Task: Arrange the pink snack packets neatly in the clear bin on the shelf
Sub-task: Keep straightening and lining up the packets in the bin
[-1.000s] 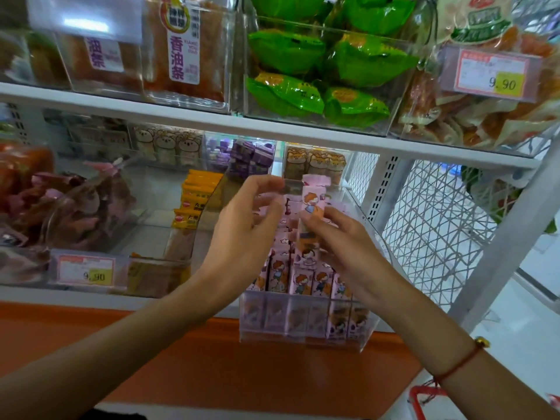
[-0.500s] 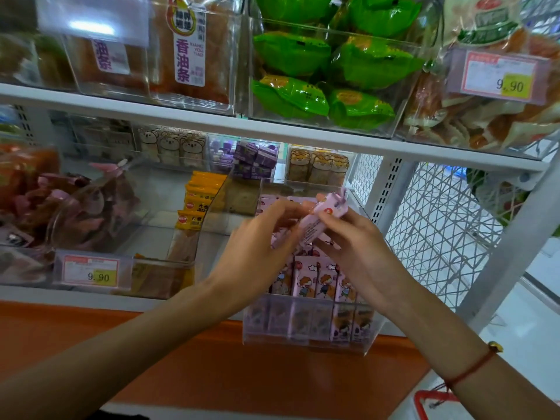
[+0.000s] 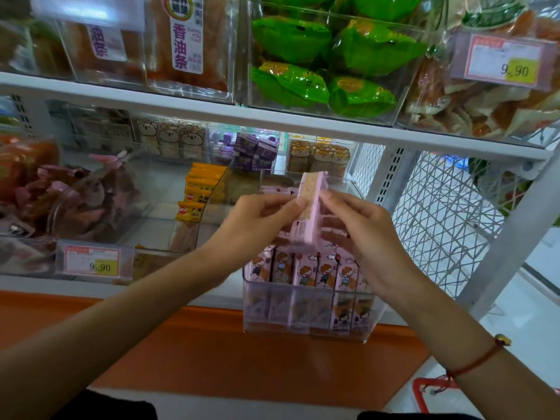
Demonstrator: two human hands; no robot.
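Clear bin (image 3: 309,322) of upright pink packets (image 3: 306,271), one raised packet (image 3: 307,213) pinched between left hand (image 3: 257,222) and right hand (image 3: 363,237).

White shelf (image 3: 188,294) under the hands (image 3: 306,228), carrying a row of clear containers, with a second white shelf board (image 3: 212,109) above them. Directly beneath the hands, the clear bin (image 3: 306,310) of upright pink snack packets (image 3: 303,269), its front overhanging the shelf edge. Left of the hands, a clear bin with yellow packets (image 3: 197,192), then one holding dark pink-wrapped snacks (image 3: 75,201), fronted by a 9.90 price tag (image 3: 94,262).
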